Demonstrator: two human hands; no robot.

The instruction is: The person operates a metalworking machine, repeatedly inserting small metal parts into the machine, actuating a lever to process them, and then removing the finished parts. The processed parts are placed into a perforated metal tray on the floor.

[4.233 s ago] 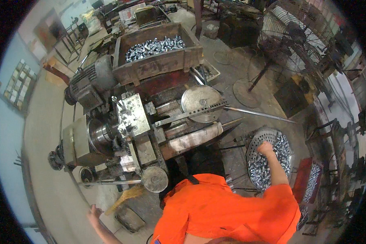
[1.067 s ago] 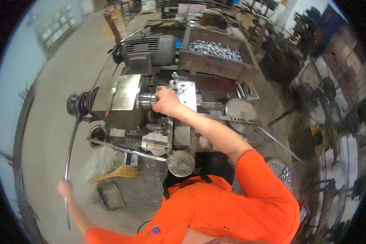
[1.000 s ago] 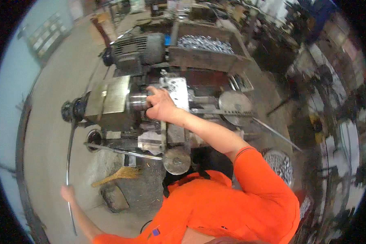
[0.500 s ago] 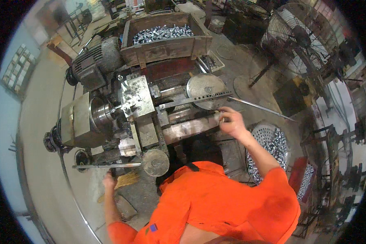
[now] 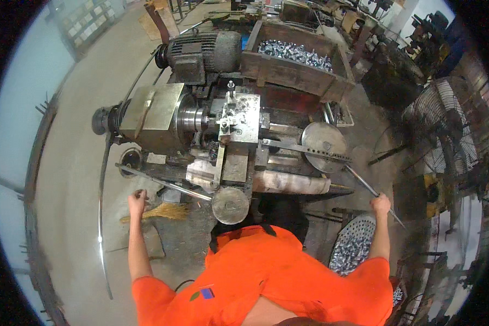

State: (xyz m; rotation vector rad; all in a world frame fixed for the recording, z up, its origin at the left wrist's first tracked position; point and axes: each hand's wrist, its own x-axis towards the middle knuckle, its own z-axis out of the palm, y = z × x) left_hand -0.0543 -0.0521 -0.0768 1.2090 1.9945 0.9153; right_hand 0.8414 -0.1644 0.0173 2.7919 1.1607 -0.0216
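My right hand (image 5: 381,204) is closed around a slim metal lever (image 5: 363,182) that slopes down to the right from a round steel disc (image 5: 325,142). At the left, my left hand (image 5: 138,202) has its fingers curled together, and anything in them is too small to name. It is below a second lever rod (image 5: 171,182), apart from it; that rod runs to a smaller round disc (image 5: 230,206). Between the hands stands a lathe-like machine, with a chuck (image 5: 193,118) beside a tool block (image 5: 245,117). A bar with holes (image 5: 293,145) crosses the larger disc.
A wooden crate (image 5: 299,72) of shiny metal parts stands behind the machine, beside a motor (image 5: 206,51). A perforated basket (image 5: 364,225) of similar parts is below my right forearm. A large fan (image 5: 445,127) stands at right. A straw broom (image 5: 163,211) lies near my left hand.
My right hand has moved from beside the machine bed onto the right lever. My left hand now sits farther from the left rod. The whole view has turned, shifting the machine rightward.
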